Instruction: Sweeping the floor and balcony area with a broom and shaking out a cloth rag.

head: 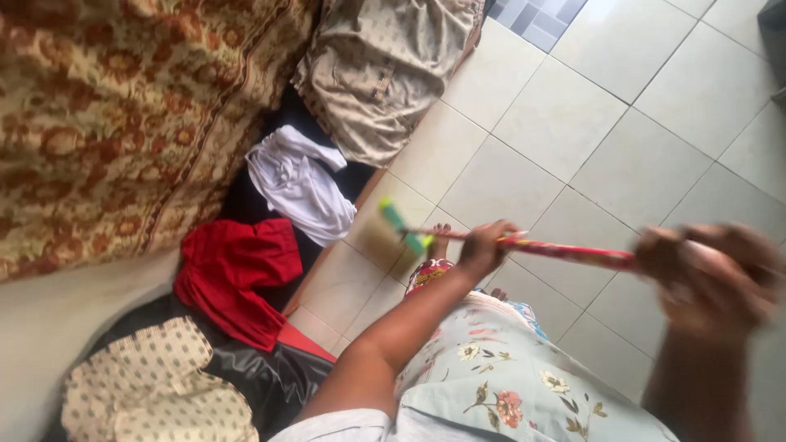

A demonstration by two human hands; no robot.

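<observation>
**Both hands on a red stick above the tiled floor**

No packages, labels or signs show. The left hand (pixel 483 245), at centre frame, is closed round a thin red stick (pixel 565 250), arm stretched forward from the lower middle. The right hand (pixel 708 274), blurred at the right edge, also wraps the stick nearer its end. The stick runs across the middle of the frame; its green head (pixel 401 225) sits left of centre over the pale tile floor (pixel 573 123). Left of it, a white cloth (pixel 299 184) and a red cloth (pixel 233 274) lie on a dark surface. A patterned spread (pixel 123 106) fills the upper left; a beige garment (pixel 381 74) lies top centre.
</observation>
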